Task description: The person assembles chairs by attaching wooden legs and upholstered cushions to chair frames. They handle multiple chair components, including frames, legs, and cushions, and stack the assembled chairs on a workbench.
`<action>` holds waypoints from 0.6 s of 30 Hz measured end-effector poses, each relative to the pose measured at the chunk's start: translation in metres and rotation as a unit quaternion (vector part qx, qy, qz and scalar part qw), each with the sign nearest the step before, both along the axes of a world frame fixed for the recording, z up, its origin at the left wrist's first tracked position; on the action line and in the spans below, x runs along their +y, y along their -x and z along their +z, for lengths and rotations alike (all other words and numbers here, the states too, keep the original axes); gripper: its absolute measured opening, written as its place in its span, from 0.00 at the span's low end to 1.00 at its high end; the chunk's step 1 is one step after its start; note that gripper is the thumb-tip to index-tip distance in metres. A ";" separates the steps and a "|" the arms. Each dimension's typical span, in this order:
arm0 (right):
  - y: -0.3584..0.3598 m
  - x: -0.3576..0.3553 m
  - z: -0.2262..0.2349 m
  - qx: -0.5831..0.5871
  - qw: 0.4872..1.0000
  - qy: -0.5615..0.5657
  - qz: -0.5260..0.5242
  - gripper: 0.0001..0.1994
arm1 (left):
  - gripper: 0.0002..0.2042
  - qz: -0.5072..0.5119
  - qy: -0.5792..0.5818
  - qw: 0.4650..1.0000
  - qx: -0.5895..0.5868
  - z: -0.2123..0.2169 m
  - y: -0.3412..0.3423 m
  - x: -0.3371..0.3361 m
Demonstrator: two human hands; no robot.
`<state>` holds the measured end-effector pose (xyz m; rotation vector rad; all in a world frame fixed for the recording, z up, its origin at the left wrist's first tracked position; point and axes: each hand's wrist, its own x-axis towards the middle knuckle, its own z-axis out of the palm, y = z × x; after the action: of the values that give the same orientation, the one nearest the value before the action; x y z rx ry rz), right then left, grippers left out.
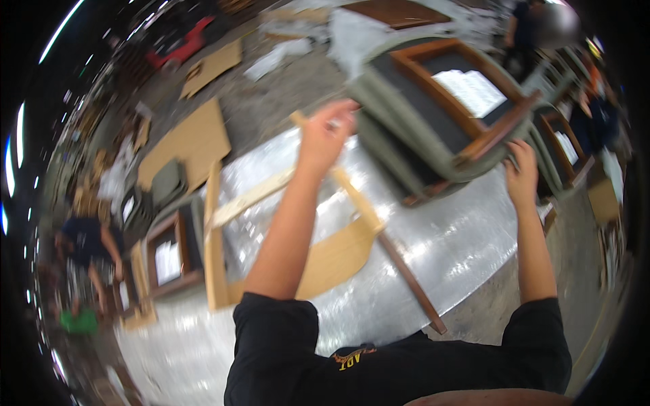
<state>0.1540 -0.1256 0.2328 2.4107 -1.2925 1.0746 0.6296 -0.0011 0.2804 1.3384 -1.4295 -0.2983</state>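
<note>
A stack of grey-green upholstered chair seats point(399, 122) is at the upper right of the metal-topped table point(467, 237). Its top piece lies underside up, with a brown wooden frame point(484, 54) and a white paper label point(470, 91). Curled at the stack's right edge, my right hand point(521, 169) grips a padded seat. My left hand point(328, 135) is beside the left edge, its fingers bent and blurred; whether they touch the seat is unclear. Under my left forearm lies a pale wooden chair frame point(215, 237) with a dark brown leg point(409, 281).
Another framed seat point(172, 254) stands at the table's left. Beyond lie cardboard sheets point(193, 142) on the concrete floor point(264, 101). A person point(88, 243) works at the far left; others are at the upper right near more seats point(562, 145). A red machine point(179, 47) stands far back.
</note>
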 end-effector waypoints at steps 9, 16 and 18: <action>-0.290 0.289 -0.053 -0.337 0.846 -0.271 0.311 0.04 | 0.22 0.124 -0.063 0.765 0.629 -0.162 -0.030 0.628; -0.658 0.549 -0.043 0.046 0.794 -0.192 0.575 0.11 | 0.31 0.773 -0.464 0.424 0.086 -0.367 -0.052 0.824; -0.740 0.585 -0.059 0.098 0.803 -0.205 0.551 0.16 | 0.34 0.776 -0.485 0.400 0.041 -0.391 -0.049 0.821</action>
<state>0.8941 0.4598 0.1742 3.5704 0.1266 0.6661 0.6785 0.8197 -0.1110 2.8798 0.8461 0.1793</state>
